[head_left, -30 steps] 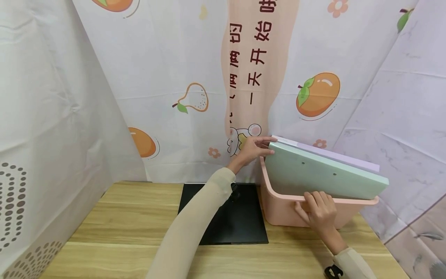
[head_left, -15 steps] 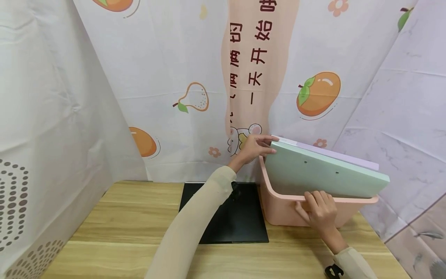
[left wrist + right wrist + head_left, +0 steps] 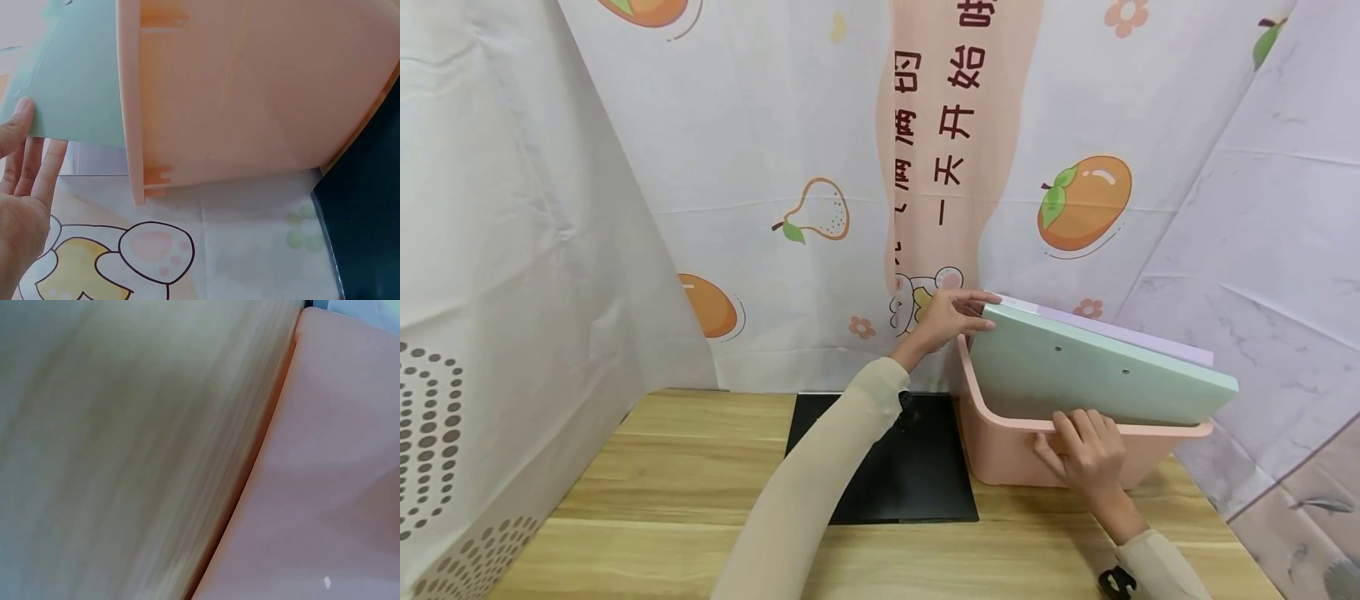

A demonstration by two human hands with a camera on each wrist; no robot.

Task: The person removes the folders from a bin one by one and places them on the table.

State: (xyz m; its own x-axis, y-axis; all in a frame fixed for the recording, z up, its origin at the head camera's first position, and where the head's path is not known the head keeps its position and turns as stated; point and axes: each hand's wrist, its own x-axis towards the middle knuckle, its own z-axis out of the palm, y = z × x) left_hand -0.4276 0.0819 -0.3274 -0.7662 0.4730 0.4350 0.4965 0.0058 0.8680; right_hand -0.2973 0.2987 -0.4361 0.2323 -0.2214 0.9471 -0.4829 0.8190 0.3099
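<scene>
A mint-green file folder (image 3: 1075,371) with two rivets leans in a pink storage bin (image 3: 1007,454), its left end raised above the rim. Behind it stands a lilac folder (image 3: 1135,337), mostly hidden. My left hand (image 3: 946,321) pinches the green folder's upper left corner. In the left wrist view, the thumb lies on the green face and the other fingers (image 3: 47,172) pass behind its edge. My right hand (image 3: 1086,454) grips the bin's front rim, fingertips over the top and thumb against the outer wall. The right wrist view shows the bin wall (image 3: 331,456) but no hand.
A flat black panel (image 3: 910,475) lies on the wooden table (image 3: 647,492) left of the bin, partly under my left forearm. A printed curtain (image 3: 775,292) hangs close behind the bin, and a marbled sheet (image 3: 1232,333) borders the right side.
The green folder's left corner has shifted very slightly right along with my left hand. My right hand keeps its place on the bin rim.
</scene>
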